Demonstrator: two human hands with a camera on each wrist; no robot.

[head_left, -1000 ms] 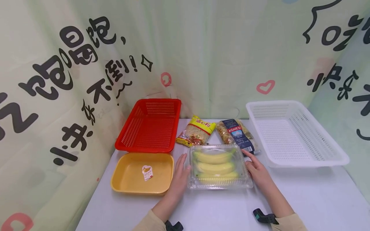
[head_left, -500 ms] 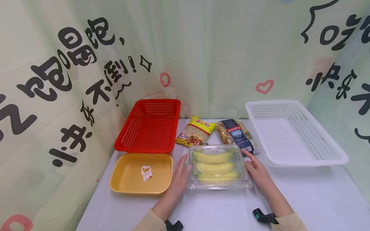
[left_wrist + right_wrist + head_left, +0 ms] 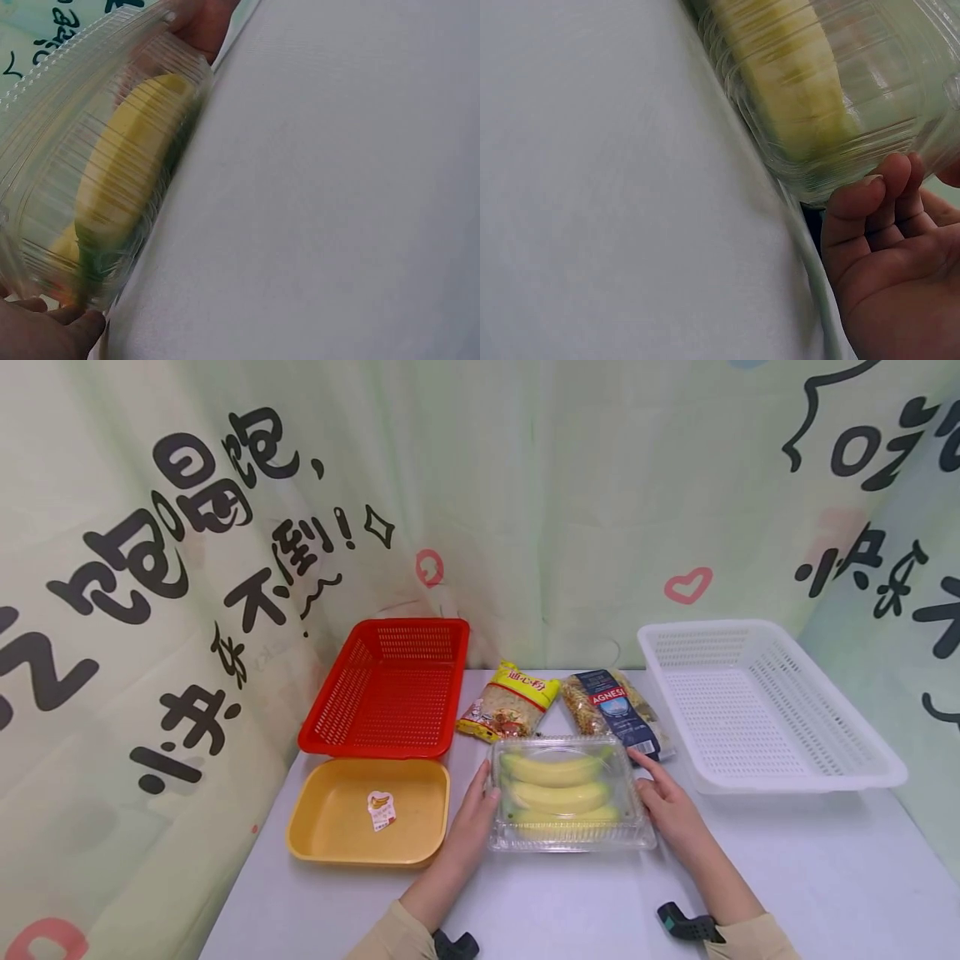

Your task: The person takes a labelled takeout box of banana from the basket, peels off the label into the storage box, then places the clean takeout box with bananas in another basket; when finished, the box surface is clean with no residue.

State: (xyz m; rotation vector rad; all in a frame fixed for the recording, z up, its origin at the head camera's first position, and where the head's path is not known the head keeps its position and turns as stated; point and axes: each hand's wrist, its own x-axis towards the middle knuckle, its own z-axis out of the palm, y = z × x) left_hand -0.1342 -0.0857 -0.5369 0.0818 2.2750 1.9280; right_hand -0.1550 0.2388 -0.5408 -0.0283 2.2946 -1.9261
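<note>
A clear plastic clamshell box (image 3: 633, 785) with yellow bananas (image 3: 558, 797) inside lies on the table in the head view. At its left side is my left hand (image 3: 471, 827), its fingers extended along the edge. My right hand (image 3: 670, 806) rests against the opposite side, index finger extended toward the far corner. In the right wrist view, loosely bent fingertips (image 3: 859, 196) meet the ribbed side of the box. The left wrist view shows left fingertips (image 3: 90, 324) at a lower corner; the rest of that hand is cut off by the frame.
Behind the box lie a yellow macaroni bag (image 3: 510, 700) and an Agnesi pasta bag (image 3: 611, 710). A red basket (image 3: 382, 693) and a yellow tray (image 3: 330, 814) with a banana sticker stand to the left. To the right is a white basket (image 3: 738, 718).
My left hand has shifted slightly right, closer against the box's side. The right hand has stayed where it was. The box has barely moved.
</note>
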